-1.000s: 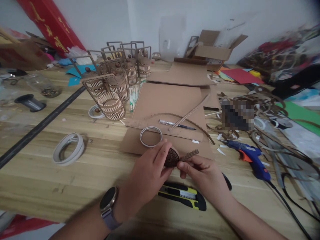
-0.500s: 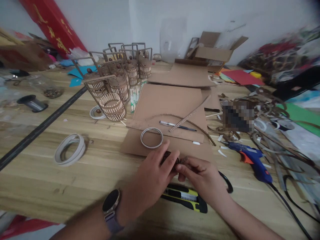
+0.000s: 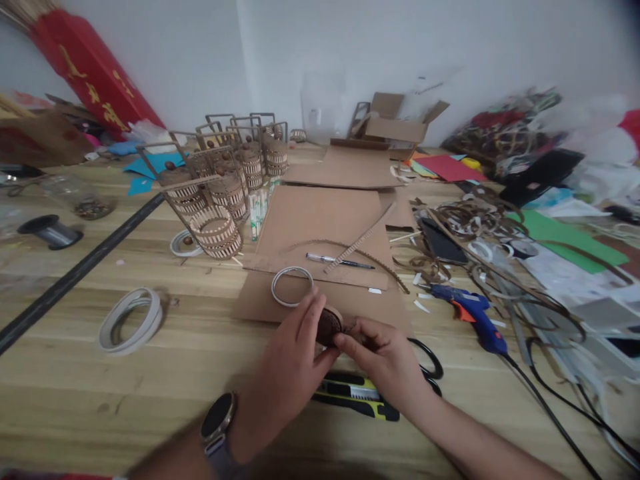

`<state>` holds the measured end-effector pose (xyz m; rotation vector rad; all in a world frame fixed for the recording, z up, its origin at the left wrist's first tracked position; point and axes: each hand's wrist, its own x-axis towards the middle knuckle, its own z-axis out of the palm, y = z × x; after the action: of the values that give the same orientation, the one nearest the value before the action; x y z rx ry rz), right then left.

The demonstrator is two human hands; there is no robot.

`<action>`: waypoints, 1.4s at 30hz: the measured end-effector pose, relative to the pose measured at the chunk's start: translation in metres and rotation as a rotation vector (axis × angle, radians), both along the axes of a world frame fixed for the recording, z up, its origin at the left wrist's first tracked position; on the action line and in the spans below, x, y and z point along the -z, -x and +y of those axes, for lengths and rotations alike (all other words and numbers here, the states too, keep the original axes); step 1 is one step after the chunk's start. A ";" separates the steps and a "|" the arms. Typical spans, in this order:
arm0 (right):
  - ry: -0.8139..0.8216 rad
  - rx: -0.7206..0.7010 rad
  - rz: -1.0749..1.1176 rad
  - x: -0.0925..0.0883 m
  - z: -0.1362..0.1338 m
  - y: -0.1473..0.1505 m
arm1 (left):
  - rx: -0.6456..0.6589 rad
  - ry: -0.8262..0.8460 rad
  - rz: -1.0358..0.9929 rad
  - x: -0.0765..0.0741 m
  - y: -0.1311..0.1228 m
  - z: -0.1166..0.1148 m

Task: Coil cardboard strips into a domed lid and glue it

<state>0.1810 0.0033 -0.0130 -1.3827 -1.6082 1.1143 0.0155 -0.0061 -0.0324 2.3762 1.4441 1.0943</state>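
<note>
On the left, far back on the bench [image 3: 65, 400], a bunch of little baskets [image 3: 227, 190] looks done, with handles and round knobs on top. At the near edge of the bunch, one basket [image 3: 216, 235] has its top open, so I think it isn't finished.

In the near middle, the left hand [image 3: 293, 343] has its grip closed around a dark brown coil [image 3: 329, 327]. The coil looks round and tight, so I'd say much of the winding is done. The right hand [image 3: 383, 350] has its grip pinched at the coil's right edge, on a small bit of strip [image 3: 352, 327]. That end seems not fixed yet, but fingers hide most of it.

Two white rings [image 3: 131, 321] sit on the left, out of the way. Another ring [image 3: 293, 287] lies close by the left fingers; I can't tell if they touch. A yellow and black cutter [image 3: 360, 397] lies nearer than the hands, a bit in the way. The right arm partly covers the scissors [image 3: 439, 363]. Farther right lie a blue glue gun [image 3: 483, 323] and messy brown strips [image 3: 463, 212].
</note>
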 end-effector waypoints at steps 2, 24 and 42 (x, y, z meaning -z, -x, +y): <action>-0.015 0.001 -0.010 -0.001 0.000 0.001 | -0.001 -0.021 0.008 -0.002 0.001 0.001; -0.913 -0.242 -0.602 0.009 0.032 -0.019 | 0.192 0.777 -0.556 -0.033 0.029 0.022; -0.923 -0.195 -0.830 0.012 0.038 -0.023 | 0.037 0.331 0.021 -0.018 0.048 0.034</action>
<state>0.2044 0.0411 -0.0255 -1.0611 -2.4115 -0.2586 -0.0329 0.0283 -0.0143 2.1770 1.4513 0.7539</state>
